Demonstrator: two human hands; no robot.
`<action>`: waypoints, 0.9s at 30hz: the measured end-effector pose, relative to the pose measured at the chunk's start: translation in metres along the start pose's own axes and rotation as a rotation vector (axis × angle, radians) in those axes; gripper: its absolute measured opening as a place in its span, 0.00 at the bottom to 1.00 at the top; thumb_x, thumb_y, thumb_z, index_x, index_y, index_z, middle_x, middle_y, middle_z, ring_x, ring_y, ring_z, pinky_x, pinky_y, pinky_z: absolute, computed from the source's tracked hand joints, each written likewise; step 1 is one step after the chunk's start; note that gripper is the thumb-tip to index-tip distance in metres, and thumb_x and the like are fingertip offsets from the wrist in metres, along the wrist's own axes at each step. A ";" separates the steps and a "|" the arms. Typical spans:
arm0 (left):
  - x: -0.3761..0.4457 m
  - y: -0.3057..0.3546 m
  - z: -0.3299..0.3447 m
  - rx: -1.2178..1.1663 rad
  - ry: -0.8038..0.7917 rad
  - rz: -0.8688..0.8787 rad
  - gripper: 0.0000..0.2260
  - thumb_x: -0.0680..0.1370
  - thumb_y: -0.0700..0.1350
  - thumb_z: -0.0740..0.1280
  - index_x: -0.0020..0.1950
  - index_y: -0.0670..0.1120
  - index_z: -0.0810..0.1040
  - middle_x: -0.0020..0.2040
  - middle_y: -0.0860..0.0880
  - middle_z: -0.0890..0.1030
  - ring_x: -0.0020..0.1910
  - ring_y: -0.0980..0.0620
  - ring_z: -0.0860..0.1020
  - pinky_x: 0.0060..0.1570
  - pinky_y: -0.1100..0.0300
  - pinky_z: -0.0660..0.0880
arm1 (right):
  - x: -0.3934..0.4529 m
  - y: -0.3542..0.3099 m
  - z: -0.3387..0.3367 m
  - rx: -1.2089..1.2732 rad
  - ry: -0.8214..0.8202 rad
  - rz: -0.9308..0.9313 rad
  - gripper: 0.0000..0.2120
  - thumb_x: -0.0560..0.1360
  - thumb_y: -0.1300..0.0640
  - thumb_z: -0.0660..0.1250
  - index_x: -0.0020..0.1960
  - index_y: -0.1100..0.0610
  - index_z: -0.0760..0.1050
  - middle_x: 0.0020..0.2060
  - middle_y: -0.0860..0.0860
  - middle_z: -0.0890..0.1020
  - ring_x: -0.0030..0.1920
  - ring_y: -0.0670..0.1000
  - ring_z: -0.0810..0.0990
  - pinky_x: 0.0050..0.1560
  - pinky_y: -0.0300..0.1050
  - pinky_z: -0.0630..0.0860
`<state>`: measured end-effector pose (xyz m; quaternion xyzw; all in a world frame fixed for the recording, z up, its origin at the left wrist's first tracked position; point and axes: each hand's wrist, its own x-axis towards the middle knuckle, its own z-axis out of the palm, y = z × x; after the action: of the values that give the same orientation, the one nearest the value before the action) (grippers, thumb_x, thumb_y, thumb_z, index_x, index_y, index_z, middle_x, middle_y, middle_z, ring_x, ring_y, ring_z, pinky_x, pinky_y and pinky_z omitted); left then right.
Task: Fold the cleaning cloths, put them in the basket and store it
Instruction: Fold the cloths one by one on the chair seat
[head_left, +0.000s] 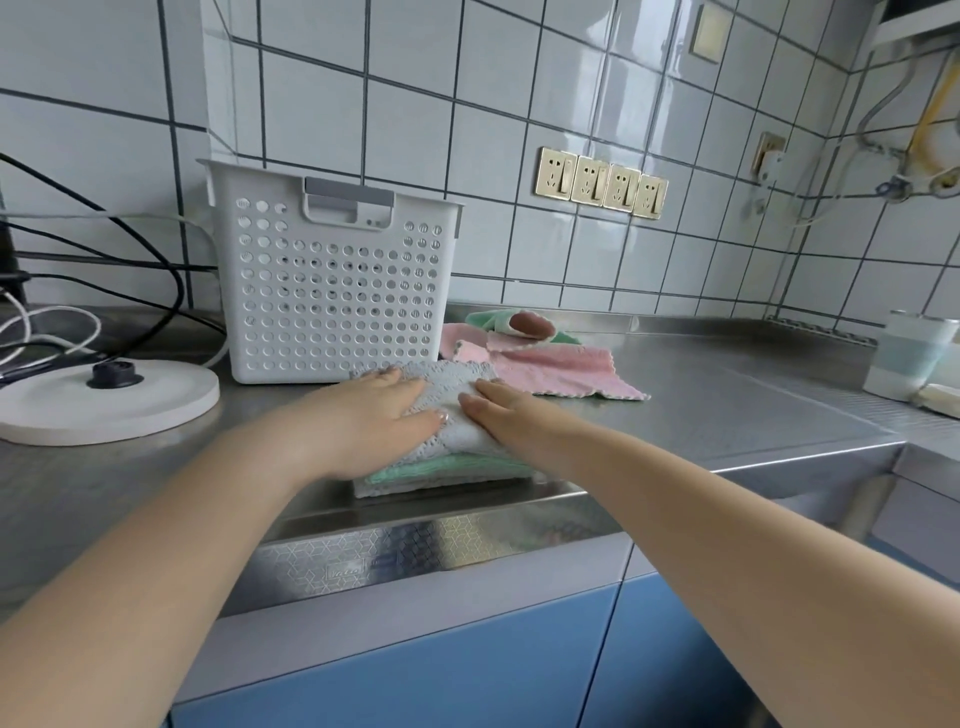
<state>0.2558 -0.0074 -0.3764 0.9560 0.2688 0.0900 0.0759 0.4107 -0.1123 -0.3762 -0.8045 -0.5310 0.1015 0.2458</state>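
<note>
Your grey cloth (447, 400) tops a folded stack at the counter (727, 395) edge, frame centre, just before the white basket (332, 291). Your left hand (374, 410) and right hand (498, 415) press it flat, fingers straight, grasping nothing.

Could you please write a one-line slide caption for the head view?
Both hands, left hand and right hand, press a folded grey cloth stack beside the white basket.

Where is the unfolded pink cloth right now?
In the head view the pink cloth lies spread on the steel counter, right of the white basket and just behind the folded stack under both hands.
</note>
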 end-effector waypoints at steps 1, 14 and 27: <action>-0.002 0.003 -0.002 0.006 0.050 0.002 0.31 0.78 0.63 0.48 0.77 0.52 0.50 0.78 0.50 0.49 0.76 0.54 0.49 0.73 0.58 0.47 | -0.003 0.000 -0.001 0.012 0.062 -0.012 0.28 0.79 0.38 0.51 0.74 0.49 0.59 0.74 0.48 0.64 0.72 0.53 0.63 0.67 0.47 0.60; -0.049 0.123 0.033 -0.387 0.398 0.568 0.11 0.74 0.54 0.64 0.54 0.56 0.78 0.46 0.61 0.79 0.47 0.65 0.76 0.46 0.65 0.73 | -0.164 0.073 -0.029 0.147 0.449 0.128 0.11 0.77 0.45 0.62 0.58 0.44 0.76 0.47 0.37 0.79 0.48 0.37 0.77 0.43 0.32 0.74; -0.072 0.277 0.214 -0.539 -0.186 0.826 0.07 0.77 0.51 0.65 0.54 0.54 0.78 0.46 0.59 0.80 0.46 0.64 0.77 0.48 0.62 0.74 | -0.387 0.200 0.005 0.113 0.539 0.726 0.06 0.77 0.48 0.63 0.51 0.43 0.79 0.42 0.34 0.80 0.44 0.32 0.77 0.42 0.26 0.70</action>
<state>0.3795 -0.2996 -0.5404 0.9330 -0.1727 0.0930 0.3017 0.4088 -0.5236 -0.5192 -0.9216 -0.1253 -0.0028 0.3674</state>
